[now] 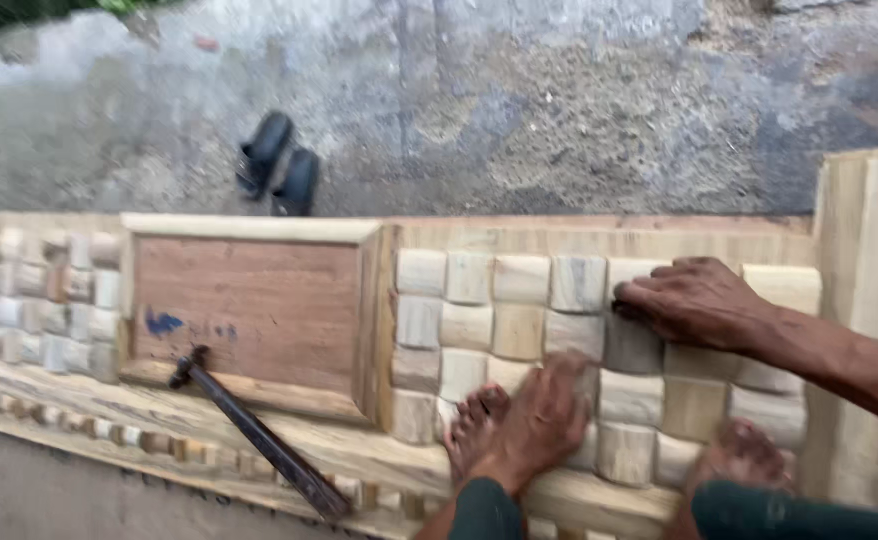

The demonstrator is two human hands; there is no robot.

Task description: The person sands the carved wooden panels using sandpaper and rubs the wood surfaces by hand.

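Observation:
My right hand (694,300) reaches in from the right on a bare arm. It lies knuckles up, fingers curled, on the upper right of a carved wooden panel (519,310) of raised square blocks. Blur hides whether anything is under the fingers. My two bare feet stand on the panel's lower part, the left foot (519,420) and the right foot (744,455), with dark green trouser legs above them. My left hand is out of view.
A long dark metal tool (259,435) lies slanted across the panel's lower rail, left of a plain recessed brown board (249,310). More carved blocks (39,295) fill the far left. A pair of dark sandals (279,165) sits on the rough concrete ground beyond.

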